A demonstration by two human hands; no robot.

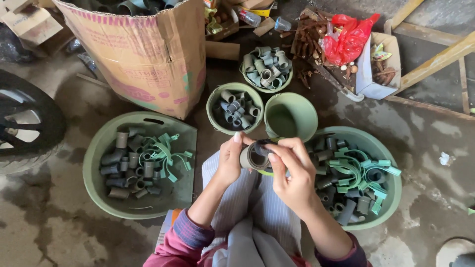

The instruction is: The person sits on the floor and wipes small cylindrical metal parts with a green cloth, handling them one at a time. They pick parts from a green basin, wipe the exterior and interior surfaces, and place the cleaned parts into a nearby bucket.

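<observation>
Right now my left hand (230,163) grasps a short grey pipe fitting (252,157) around its body, held over my lap between the basins so my right hand (292,173) can pinch a dark ring at its mouth. Its short axis lies roughly level, open end facing up toward me. Sorted fittings fill the left basin (94,163) and right basin (386,148) within reach.

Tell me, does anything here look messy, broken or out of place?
The cardboard box leans, its top edge torn and sagging. Behind the basins, sticks and a red plastic bag lie in a loose heap. The grey pipe fittings sit inside their green basins; the left hand and right hand hold one fitting.
</observation>
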